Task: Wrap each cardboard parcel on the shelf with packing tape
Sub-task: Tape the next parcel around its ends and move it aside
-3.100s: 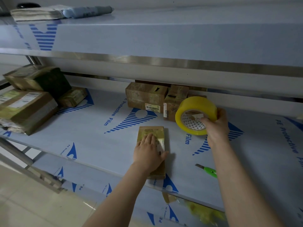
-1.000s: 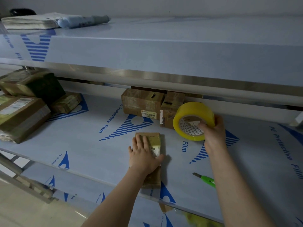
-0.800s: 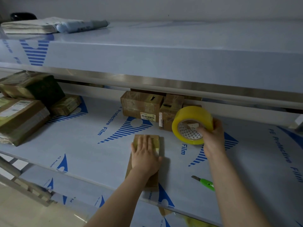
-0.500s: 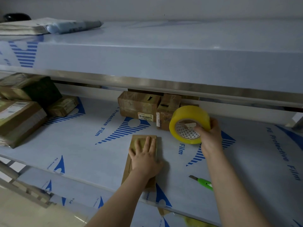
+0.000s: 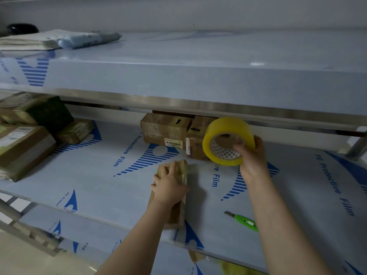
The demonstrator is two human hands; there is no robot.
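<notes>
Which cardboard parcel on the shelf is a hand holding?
The slim parcel at the front edge, gripped by the left hand; the right hand holds the tape roll, other parcels lie untouched.

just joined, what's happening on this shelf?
A person is taping a small cardboard parcel on the middle shelf. The left hand grips its far end; the right hand holds a yellow tape roll raised beside it. A green cutter lies untouched to the right.

Film-covered shelf, slim parcel near front, green cutter right, boxes at back, stacked packages left
</notes>
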